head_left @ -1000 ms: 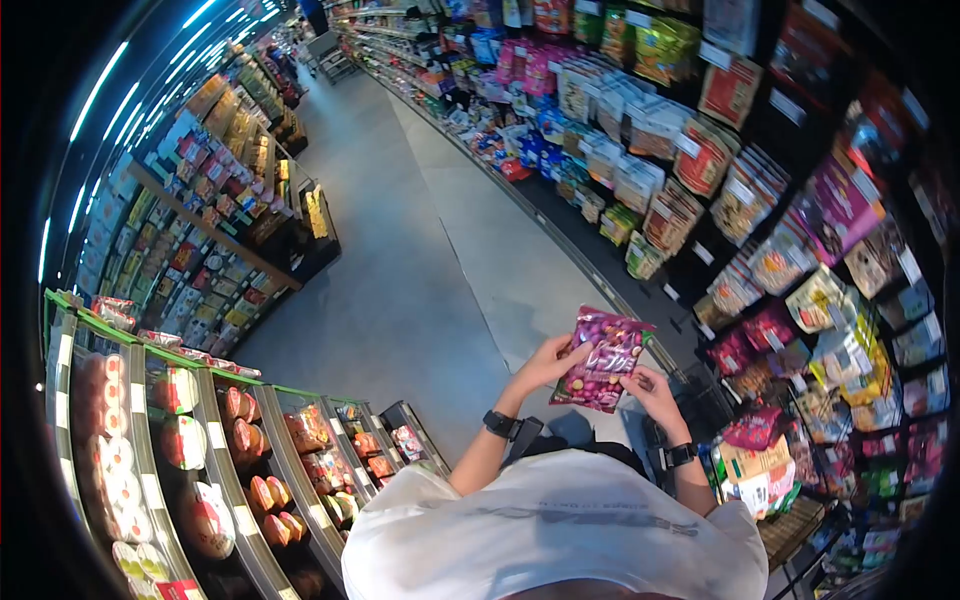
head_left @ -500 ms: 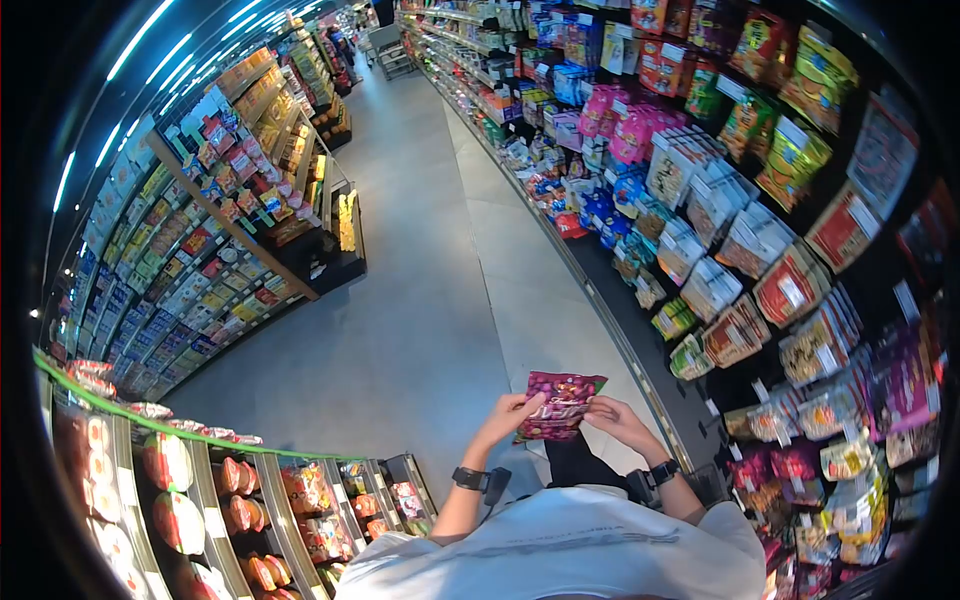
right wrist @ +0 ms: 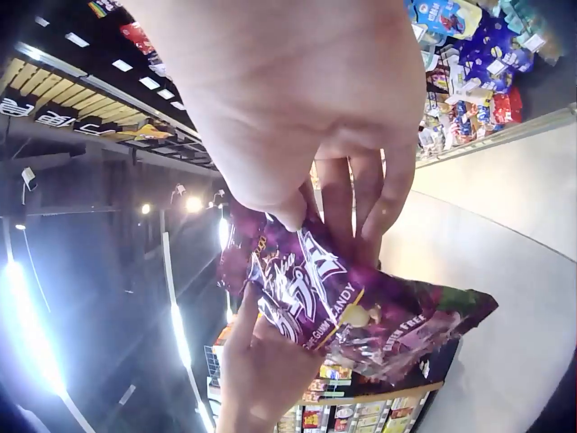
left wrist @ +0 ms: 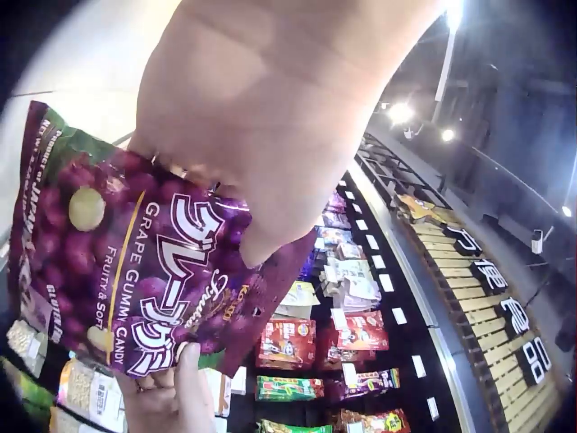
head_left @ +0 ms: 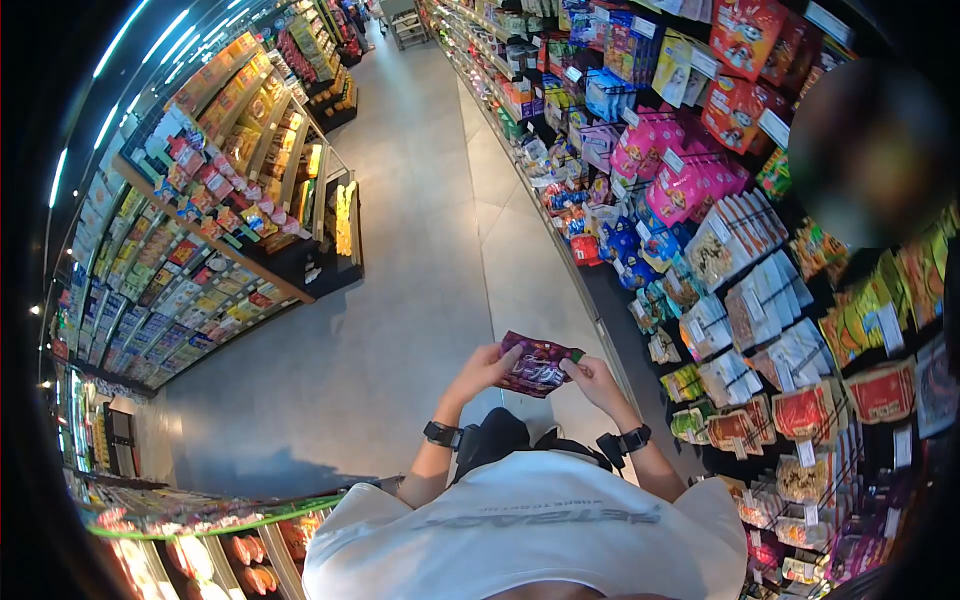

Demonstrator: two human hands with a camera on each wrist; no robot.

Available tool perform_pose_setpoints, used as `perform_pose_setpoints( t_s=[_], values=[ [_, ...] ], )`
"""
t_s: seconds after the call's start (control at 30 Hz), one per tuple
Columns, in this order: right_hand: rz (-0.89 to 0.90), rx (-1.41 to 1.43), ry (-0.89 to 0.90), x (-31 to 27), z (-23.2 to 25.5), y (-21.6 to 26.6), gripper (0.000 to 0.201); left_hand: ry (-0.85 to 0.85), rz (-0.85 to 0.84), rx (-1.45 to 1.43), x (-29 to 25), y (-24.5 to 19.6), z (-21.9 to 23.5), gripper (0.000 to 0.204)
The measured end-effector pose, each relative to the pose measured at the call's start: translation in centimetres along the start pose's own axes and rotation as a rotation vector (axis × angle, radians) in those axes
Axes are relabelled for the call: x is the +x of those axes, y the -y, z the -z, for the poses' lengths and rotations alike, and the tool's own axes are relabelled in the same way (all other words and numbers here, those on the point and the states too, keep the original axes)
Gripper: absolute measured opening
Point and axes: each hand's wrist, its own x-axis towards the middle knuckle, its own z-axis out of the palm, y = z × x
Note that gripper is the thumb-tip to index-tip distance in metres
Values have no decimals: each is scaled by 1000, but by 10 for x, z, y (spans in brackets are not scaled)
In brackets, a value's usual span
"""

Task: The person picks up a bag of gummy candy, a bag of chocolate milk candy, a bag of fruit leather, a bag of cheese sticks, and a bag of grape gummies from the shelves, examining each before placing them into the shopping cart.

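Observation:
A purple bag of grape gummy candy (head_left: 538, 366) is held up in front of the white shirt, one hand at each side. My left hand (head_left: 484, 370) grips its left side, the thumb lying over the printed front. On the other side my right hand (head_left: 594, 384) pinches the edge near a green corner. In the left wrist view the bag's (left wrist: 86, 234) front shows grapes and large white lettering, and the right thumb presses its lower edge. The bag (right wrist: 397, 316) looks bent and creased in the right wrist view, with right-hand fingers behind it.
Pegs with hanging snack bags (head_left: 750, 300) line the right side of the aisle. A shelf unit of packaged goods (head_left: 200, 250) stands at the left, and lit shelves with a green edge (head_left: 230, 522) are close by at lower left. Grey floor (head_left: 400, 200) runs between them.
The bag and both hands have shifted left and up in the head view, while the view itself has turned. The bag now looks more tilted; both hands still hold it.

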Motion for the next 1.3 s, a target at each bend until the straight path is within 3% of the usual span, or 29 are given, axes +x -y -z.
perform_pose_setpoints(
  t_s=[0.1,0.17,0.27,0.3,0.37,0.43,0.57,0.73,0.93,1.0,1.07,1.17,1.2,1.3],
  values=[
    [-83,-137,18,74,27,-24,30,-28,-68,-8,72,7,32,47],
    [-79,-157,-45,118,29,8,30,-62,-191,-35,129,12,56,48],
    [-45,-92,-93,196,34,6,31,-23,-103,-27,212,0,109,51],
    [-28,-62,-91,226,34,6,31,-51,-143,-120,232,-17,121,51],
    [-42,50,-11,284,35,15,35,-69,-68,-176,280,-41,159,48],
    [-20,-11,-45,338,21,50,36,-101,-5,-221,330,-63,197,41],
    [-44,-5,-52,431,23,76,38,-103,-146,-483,407,-118,245,34],
    [-126,-27,-76,532,49,81,36,-39,-110,-624,509,-148,309,26],
    [43,-47,-333,677,121,59,44,-55,-46,-517,693,-157,359,35],
    [66,-158,-421,729,159,59,41,-162,-127,-281,753,-174,371,41],
    [162,-126,-550,783,197,26,35,-230,-176,-64,824,-182,388,41],
    [20,-237,-635,832,241,31,31,-10,-189,-233,887,-242,396,38],
    [173,-247,-718,853,256,17,31,27,-174,-226,909,-258,396,36],
    [138,-136,-725,886,281,30,40,112,-212,-192,961,-295,391,39]
  ],
)
